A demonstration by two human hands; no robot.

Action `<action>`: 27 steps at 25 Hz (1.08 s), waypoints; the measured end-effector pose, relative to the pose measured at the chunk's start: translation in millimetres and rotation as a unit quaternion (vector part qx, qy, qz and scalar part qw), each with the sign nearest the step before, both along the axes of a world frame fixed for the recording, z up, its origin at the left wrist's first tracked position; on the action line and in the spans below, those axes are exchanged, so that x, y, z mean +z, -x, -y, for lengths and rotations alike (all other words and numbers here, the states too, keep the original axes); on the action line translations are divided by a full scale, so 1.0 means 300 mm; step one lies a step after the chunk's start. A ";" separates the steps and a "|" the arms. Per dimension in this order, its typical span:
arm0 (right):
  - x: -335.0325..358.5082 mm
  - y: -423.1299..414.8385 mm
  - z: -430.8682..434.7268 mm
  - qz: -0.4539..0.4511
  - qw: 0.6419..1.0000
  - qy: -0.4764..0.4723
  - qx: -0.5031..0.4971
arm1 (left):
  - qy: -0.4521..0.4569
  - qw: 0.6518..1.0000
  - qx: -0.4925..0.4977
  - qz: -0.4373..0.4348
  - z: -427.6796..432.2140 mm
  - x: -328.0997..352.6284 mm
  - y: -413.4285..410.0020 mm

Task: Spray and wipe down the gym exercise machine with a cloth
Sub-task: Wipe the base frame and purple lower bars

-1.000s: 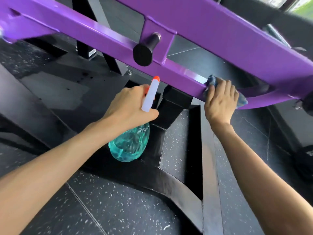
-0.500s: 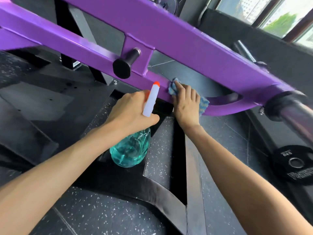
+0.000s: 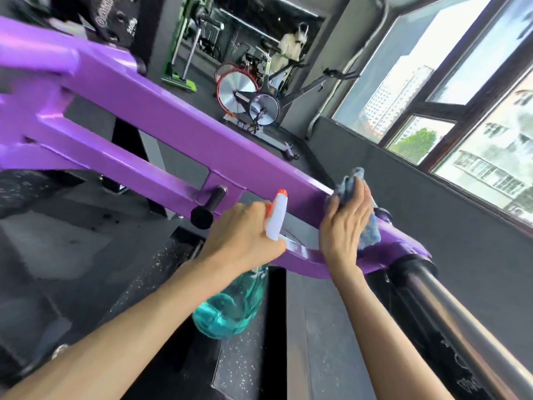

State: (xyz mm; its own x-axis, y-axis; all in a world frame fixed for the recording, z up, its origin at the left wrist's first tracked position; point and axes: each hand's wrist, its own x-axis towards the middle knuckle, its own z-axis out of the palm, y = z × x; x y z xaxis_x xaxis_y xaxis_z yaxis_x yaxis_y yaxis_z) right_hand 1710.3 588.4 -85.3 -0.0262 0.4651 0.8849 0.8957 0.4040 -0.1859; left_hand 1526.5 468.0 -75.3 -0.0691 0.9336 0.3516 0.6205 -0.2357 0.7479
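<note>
The purple frame [image 3: 178,131] of the machine fills the view. It slants from upper left down to lower right, two beams joined by a bracket. Windows [image 3: 450,90] line the right wall, bright with daylight. A steel bar [image 3: 461,327] juts from the frame's low end toward the bottom right corner. Beyond the frame, on the floor, stands an exercise bike [image 3: 245,90] with a silver flywheel.

Now the spray bottle [image 3: 230,307]: its teal body hangs below the frame, and its white head with orange tip rises beside the lower beam. The left hand [image 3: 242,235] grips its neck, fingers wrapped round. Just to the right, the right hand [image 3: 343,226] lies flat with straight fingers, pressing the blue cloth [image 3: 347,184] onto the frame near its low end. The cloth bunches up above the fingertips. The thumb is hidden, so I can't tell whether it hooks the cloth. A black peg [image 3: 206,210] sticks out of the bracket, just left of the left hand.
</note>
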 end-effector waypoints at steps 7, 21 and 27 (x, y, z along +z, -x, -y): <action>0.012 0.035 -0.074 0.331 0.939 0.042 0.076 | 0.009 0.998 0.060 -0.002 -0.003 0.063 0.065; 0.137 0.933 -0.283 0.640 0.709 -0.174 0.239 | 0.012 0.971 0.233 0.049 0.086 0.003 0.601; 0.096 1.063 -0.238 0.604 0.760 -0.193 0.142 | -0.011 0.947 0.316 0.056 0.106 -0.033 0.799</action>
State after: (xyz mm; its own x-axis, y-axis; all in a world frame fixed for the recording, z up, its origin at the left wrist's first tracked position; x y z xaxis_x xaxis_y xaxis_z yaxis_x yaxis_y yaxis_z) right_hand 1391.5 659.8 -56.5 -0.9788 0.0006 0.2050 0.1854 0.4294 0.8839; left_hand 1287.0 436.3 -85.2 -0.6499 0.6858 0.3275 0.5592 0.1398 0.8171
